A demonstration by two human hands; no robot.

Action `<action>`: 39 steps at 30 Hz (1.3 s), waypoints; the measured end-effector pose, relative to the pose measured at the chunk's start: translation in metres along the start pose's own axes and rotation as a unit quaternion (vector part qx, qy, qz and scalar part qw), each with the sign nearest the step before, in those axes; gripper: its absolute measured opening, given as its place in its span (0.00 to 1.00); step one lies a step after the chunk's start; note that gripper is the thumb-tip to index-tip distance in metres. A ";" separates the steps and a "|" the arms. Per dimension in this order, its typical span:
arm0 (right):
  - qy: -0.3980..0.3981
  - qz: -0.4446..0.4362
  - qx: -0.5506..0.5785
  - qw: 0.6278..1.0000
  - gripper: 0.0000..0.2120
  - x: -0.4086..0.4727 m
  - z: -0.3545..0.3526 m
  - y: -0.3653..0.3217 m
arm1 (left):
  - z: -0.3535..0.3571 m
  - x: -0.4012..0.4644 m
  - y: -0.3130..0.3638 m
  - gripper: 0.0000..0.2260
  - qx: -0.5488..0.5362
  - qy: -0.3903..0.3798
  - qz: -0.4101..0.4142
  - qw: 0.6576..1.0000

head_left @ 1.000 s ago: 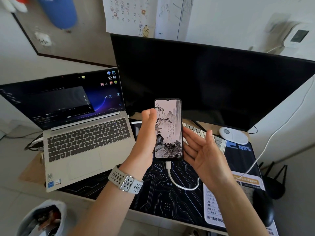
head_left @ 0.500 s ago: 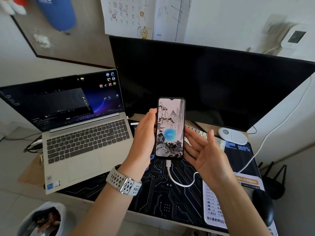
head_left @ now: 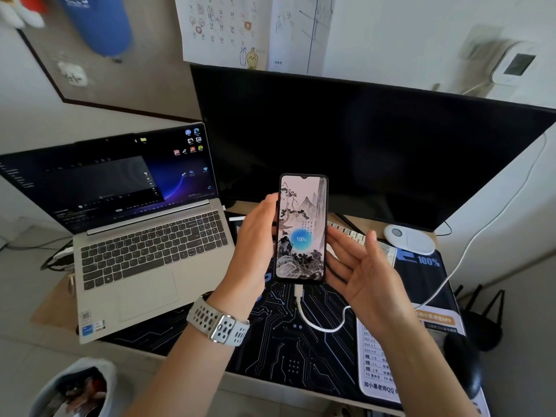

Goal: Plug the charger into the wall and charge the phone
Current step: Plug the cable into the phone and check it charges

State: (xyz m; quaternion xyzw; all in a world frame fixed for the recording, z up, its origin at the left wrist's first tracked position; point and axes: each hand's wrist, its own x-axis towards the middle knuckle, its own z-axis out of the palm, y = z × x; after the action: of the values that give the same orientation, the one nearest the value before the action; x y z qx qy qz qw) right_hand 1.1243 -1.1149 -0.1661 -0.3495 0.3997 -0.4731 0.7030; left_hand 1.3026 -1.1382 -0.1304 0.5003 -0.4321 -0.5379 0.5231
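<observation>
Phone (head_left: 302, 228) upright above the desk mat (head_left: 279, 350), screen toward the camera, lit with an ink-style mountain picture and a blue circle reading 100%; left hand (head_left: 255, 245) wrapped round its left edge, thumb side toward the camera, fingers hidden behind the case; right hand (head_left: 365, 281) open, palm up and tilted inward, just beside the phone's right edge, fingertips (head_left: 334, 236) near or touching that edge, contact not clear; nothing gripped in it. White cable (head_left: 323, 323) plugged into the bottom of the phone, drooping in a loop over the mat, passing behind the right wrist, then rising to the right along the wall (head_left: 496, 191) toward the upper right corner; wall end blurred, plug not distinguishable. White perforated watch band (head_left: 218, 323) on the left wrist. Open laptop (head_left: 144, 251) to the left, screen on; wide dark monitor (head_left: 361, 145) behind the phone; part of a pale keyboard (head_left: 352, 234) showing between phone and right hand; white oval mouse-like device (head_left: 409, 239) further right, under the monitor's lower edge; black mouse (head_left: 463, 365) at the mat's right end, beside a printed shortcut sheet (head_left: 382, 365). Calendar (head_left: 222, 28) pinned on the wall above the monitor.
</observation>
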 end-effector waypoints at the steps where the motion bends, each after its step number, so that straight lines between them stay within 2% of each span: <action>1: 0.001 0.001 0.002 1.000 0.30 0.000 -0.001 0.001 | 0.001 0.000 -0.001 0.18 0.001 -0.005 0.000 1.000; 6: 0.006 0.019 -0.010 1.000 0.31 -0.001 -0.007 0.010 | 0.002 0.007 -0.019 0.12 0.008 0.032 -0.057 0.998; 7: 0.009 0.026 -0.012 1.000 0.31 -0.001 -0.009 0.013 | 0.003 0.009 -0.022 0.15 0.013 0.030 -0.073 0.997; 12: 0.033 0.067 -0.020 0.997 0.31 0.001 -0.018 0.032 | 0.003 0.010 -0.046 0.09 0.037 0.020 -0.120 0.992; 15: 0.049 0.087 -0.017 0.995 0.29 0.000 -0.023 0.042 | 0.004 0.011 -0.059 0.22 0.084 0.004 -0.168 0.982; 16: 0.054 0.093 -0.015 0.994 0.28 -0.001 -0.024 0.046 | 0.004 0.012 -0.063 0.24 0.088 0.002 -0.185 0.979; 17: 0.059 0.099 -0.015 0.993 0.28 -0.001 -0.026 0.051 | 0.004 0.014 -0.069 0.23 0.087 0.000 -0.194 0.977; 20: 0.078 0.124 -0.012 0.989 0.26 -0.001 -0.032 0.066 | 0.005 0.018 -0.086 0.08 0.089 -0.018 -0.210 0.974; 22: 0.092 0.141 -0.009 0.986 0.22 0.000 -0.039 0.078 | 0.006 0.022 -0.100 0.06 0.090 -0.017 -0.221 0.971; 33: 0.149 0.234 -0.040 0.960 0.25 0.024 -0.066 0.132 | 0.013 0.039 -0.172 0.14 0.083 0.022 -0.331 0.940; 36: 0.162 0.249 -0.047 0.954 0.24 0.031 -0.069 0.141 | 0.014 0.042 -0.183 0.21 0.092 0.026 -0.346 0.933; 39: 0.169 0.258 -0.062 0.949 0.21 0.036 -0.071 0.147 | 0.014 0.045 -0.194 0.20 0.096 0.028 -0.344 0.934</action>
State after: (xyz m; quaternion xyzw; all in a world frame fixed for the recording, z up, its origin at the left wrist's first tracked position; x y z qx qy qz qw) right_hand 1.1259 -1.1112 -0.3335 -0.1921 0.6179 -0.3016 0.7003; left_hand 1.2659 -1.1688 -0.3240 0.6814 -0.2681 -0.6264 0.2674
